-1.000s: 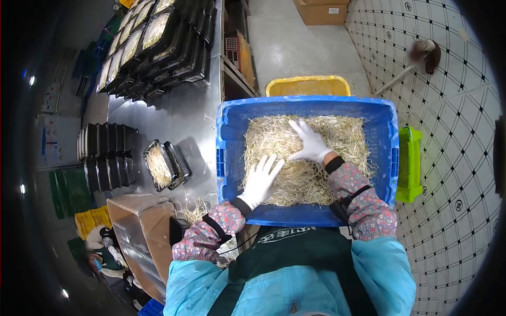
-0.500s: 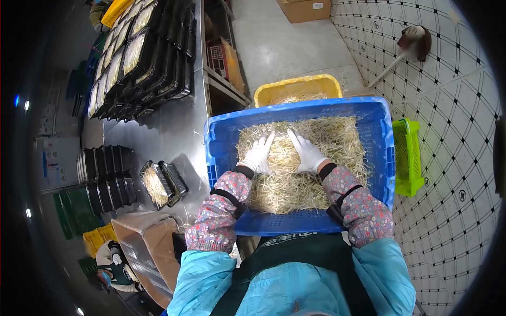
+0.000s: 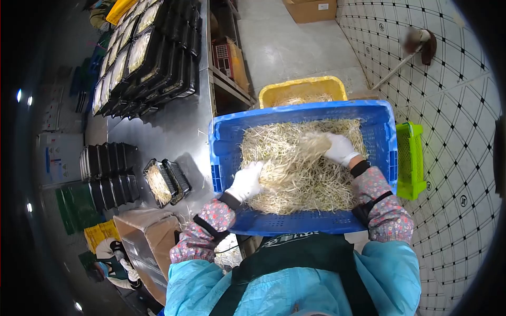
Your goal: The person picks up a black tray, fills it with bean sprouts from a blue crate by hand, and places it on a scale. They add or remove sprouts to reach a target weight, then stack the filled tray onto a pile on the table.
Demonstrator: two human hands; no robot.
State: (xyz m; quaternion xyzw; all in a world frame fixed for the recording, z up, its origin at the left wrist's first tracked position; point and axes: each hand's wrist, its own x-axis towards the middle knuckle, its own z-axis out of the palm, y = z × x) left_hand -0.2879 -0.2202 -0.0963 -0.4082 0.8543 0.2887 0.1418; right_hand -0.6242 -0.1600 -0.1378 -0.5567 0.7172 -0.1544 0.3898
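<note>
A blue crate (image 3: 311, 225) in front of me holds a thick bed of bean sprouts (image 3: 329, 184). My left hand (image 3: 246, 181), in a white glove, is closed on sprouts at the crate's near left. Farther to the right, my right hand (image 3: 341, 149), gloved too, grips another clump of sprouts. Loose strands stretch between the two hands, smeared by motion. The fingertips of both hands are partly hidden in the sprouts.
On the steel table (image 3: 174, 124) at left stand stacked black trays of sprouts (image 3: 142, 52), stacked black trays (image 3: 108, 158) and one filled tray (image 3: 159, 183). A yellow tub (image 3: 303, 87) and a green basket (image 3: 411, 160) flank the crate. A person (image 3: 113, 266) works at lower left.
My hands, before cupped around a mound of sprouts, have spread apart. The left came nearer to me and leftward, the right moved rightward; both now hold sprouts.
</note>
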